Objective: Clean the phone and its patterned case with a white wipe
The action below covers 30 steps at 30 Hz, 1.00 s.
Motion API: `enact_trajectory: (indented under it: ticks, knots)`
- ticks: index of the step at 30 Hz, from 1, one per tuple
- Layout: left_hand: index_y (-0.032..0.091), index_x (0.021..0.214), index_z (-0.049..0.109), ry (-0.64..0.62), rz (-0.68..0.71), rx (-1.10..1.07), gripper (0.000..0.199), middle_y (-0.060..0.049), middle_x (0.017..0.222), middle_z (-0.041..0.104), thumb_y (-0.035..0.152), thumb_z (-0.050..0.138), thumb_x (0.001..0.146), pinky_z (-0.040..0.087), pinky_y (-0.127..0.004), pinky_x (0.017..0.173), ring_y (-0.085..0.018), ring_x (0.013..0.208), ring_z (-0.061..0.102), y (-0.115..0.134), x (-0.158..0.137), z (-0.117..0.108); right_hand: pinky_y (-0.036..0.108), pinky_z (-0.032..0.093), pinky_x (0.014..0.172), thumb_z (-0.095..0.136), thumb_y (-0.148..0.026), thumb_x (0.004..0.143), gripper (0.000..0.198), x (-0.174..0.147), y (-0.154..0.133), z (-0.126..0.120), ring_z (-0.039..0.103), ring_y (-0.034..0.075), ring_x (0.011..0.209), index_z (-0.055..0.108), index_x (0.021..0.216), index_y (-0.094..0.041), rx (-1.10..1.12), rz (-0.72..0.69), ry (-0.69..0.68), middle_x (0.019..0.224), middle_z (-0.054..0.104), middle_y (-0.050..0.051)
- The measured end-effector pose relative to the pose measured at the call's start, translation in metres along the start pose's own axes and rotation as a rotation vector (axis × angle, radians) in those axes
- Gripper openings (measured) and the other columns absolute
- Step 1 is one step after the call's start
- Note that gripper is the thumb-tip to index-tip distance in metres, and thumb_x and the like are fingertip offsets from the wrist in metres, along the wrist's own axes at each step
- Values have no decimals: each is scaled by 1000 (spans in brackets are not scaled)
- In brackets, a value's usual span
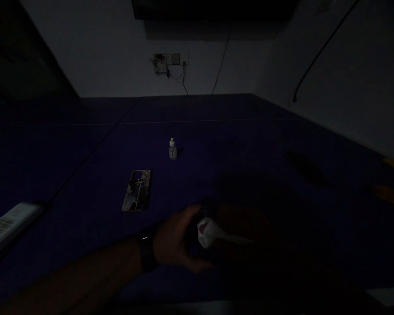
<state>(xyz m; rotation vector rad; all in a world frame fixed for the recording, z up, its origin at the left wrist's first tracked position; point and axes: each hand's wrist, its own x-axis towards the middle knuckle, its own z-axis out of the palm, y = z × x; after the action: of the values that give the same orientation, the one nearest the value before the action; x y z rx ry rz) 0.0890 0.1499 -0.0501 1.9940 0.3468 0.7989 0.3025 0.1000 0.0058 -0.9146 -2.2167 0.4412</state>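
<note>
The scene is very dark. My left hand point(175, 238), with a black band on its wrist, curves its thumb and fingers around the edges of a dark object point(205, 213) whose outline is mostly lost in shadow. Over that object, my right hand point(239, 221) is barely visible and closed on a white cloth point(209, 232), which is bunched around a fingertip and trails to the right. Beyond my left hand lies a patterned phone case point(137, 191) with a camera cutout. A small clear bottle point(173, 152) with a white top stands upright farther back.
The surface point(197, 131) is dark blue. A white power strip point(11, 225) lies at the left edge. On the right are a dark flat object point(307, 168) and an orange item point(389, 194). Sockets point(167, 61) with cables are on the back wall, below a dark screen point(216, 9).
</note>
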Motion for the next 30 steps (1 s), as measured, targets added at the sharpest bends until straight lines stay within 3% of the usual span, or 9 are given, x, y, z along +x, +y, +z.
enact_trajectory:
  ticks: [4,7,9,12,17,22,27,30]
  knots:
    - [22,143,37,8,-2,111,99,-15,127,66,54,87,64,57,-40,85,-31,104,69,2,-4,0,28,57,61,58,-42,97,25,-1,3,2,66,17,67,74,100,-23,55,-24,13,80,70,4]
    - [25,146,34,1,161,227,103,-14,127,66,55,89,63,55,-44,96,-33,111,68,0,-2,-3,29,59,67,65,-46,92,21,-2,0,-5,68,16,72,75,100,-30,125,-127,-51,84,71,1]
    - [27,149,30,-10,304,281,102,-15,130,65,56,87,68,46,-50,109,-32,118,65,0,3,-6,30,59,72,66,-46,91,19,-3,-2,-10,69,15,76,75,102,-32,139,-150,-71,88,71,0]
    - [24,152,25,-48,406,366,99,-18,134,62,55,82,76,35,-56,117,-32,126,60,0,10,-12,27,58,72,63,-45,94,22,-2,-5,-16,69,14,77,73,107,-30,164,-178,-81,88,70,1]
    - [20,150,28,-78,451,449,77,-20,135,61,43,71,91,26,-63,119,-33,135,53,-1,16,-22,20,55,66,49,-45,102,32,6,-8,-16,68,12,77,67,116,-22,236,-182,13,91,69,4]
    - [24,141,39,-89,423,527,60,-15,138,61,39,70,92,4,-72,119,-35,146,37,-6,19,-26,23,57,73,67,-35,93,26,8,-5,-6,71,16,89,62,116,-25,170,-161,68,104,73,5]
    - [26,138,41,-93,371,464,60,-16,147,51,45,71,90,28,-64,115,-37,148,31,-11,22,-26,25,56,66,68,-43,91,21,6,0,-2,72,16,76,67,102,-25,172,1,-89,90,76,2]
    - [28,139,40,-61,291,464,79,-18,152,41,54,81,77,33,-62,111,-41,143,32,-13,22,-27,26,57,67,73,-44,85,24,2,7,1,73,18,77,68,100,-26,132,66,-127,91,77,1]
